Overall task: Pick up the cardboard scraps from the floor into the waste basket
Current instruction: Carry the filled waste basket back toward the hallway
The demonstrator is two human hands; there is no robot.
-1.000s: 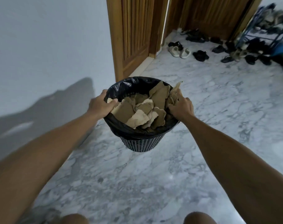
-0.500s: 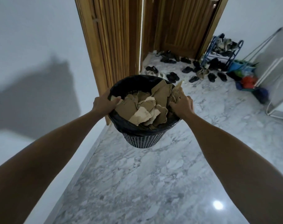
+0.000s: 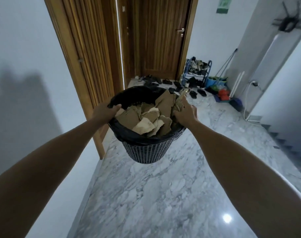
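A dark mesh waste basket [image 3: 147,152] lined with a black bag hangs in the air above the marble floor, held between both my hands. Several brown cardboard scraps [image 3: 151,119] fill it to the rim. My left hand [image 3: 104,111] grips the left rim, thumb over the bag edge. My right hand [image 3: 185,113] grips the right rim, its fingers also pressed against a scrap that sticks up there.
Wooden doors [image 3: 156,40] stand ahead, one leaf open on the left. Several shoes [image 3: 165,82] lie before them beside a blue shoe rack [image 3: 197,71]. Mops and buckets [image 3: 218,85] lean at the right wall. Stairs [image 3: 287,145] descend at the far right.
The basket has risen higher off the floor in both hands, and my view has tilted up, showing more of the doors and the hallway.
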